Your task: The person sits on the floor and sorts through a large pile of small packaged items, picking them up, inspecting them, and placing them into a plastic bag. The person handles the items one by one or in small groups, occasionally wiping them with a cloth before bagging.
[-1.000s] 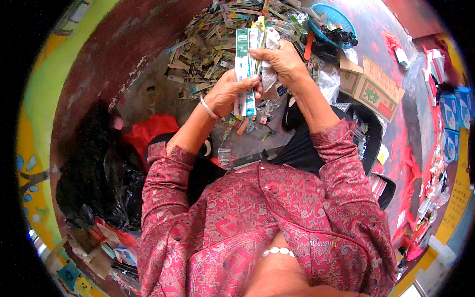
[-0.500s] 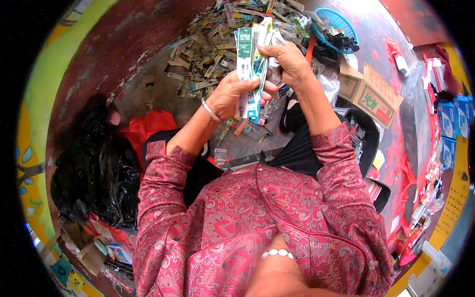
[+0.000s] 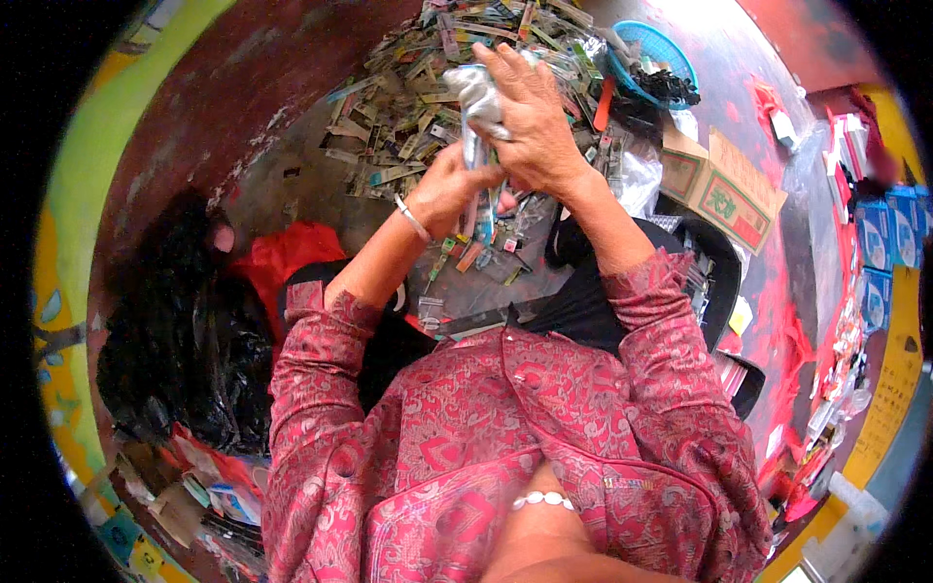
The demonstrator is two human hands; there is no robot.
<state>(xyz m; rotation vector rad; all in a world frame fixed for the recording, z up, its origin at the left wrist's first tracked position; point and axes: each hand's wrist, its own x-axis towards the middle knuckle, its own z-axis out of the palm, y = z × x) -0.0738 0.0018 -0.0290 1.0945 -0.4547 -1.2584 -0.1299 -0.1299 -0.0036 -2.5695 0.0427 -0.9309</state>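
My left hand [image 3: 452, 189] is wrapped round a small bundle of slim printed packets [image 3: 483, 228], their lower ends showing below the thumb. Over the upper part of the bundle lies a crumpled grey-white cloth [image 3: 476, 95], pressed there by my right hand [image 3: 533, 126]. The right fingers reach up past the cloth, back of the hand upward, and the thumb is hidden. Most of the packets' faces are covered. Beyond both hands spreads a heap of similar slim packets [image 3: 403, 126] on the floor.
A blue plastic basket [image 3: 656, 44] with black plastic stands far right, near an open cardboard box [image 3: 734, 199]. At the left lie a large black plastic bag [image 3: 185, 340] and a red bag [image 3: 292, 253]. Several loose packets [image 3: 471, 255] lie close to my lap. Blue boxes [image 3: 877, 238] are stacked far right.
My right hand has turned over and swung left across the bundle, bringing the cloth onto its front. The green-topped packet that showed is now covered. My left hand stays nearly where it was.
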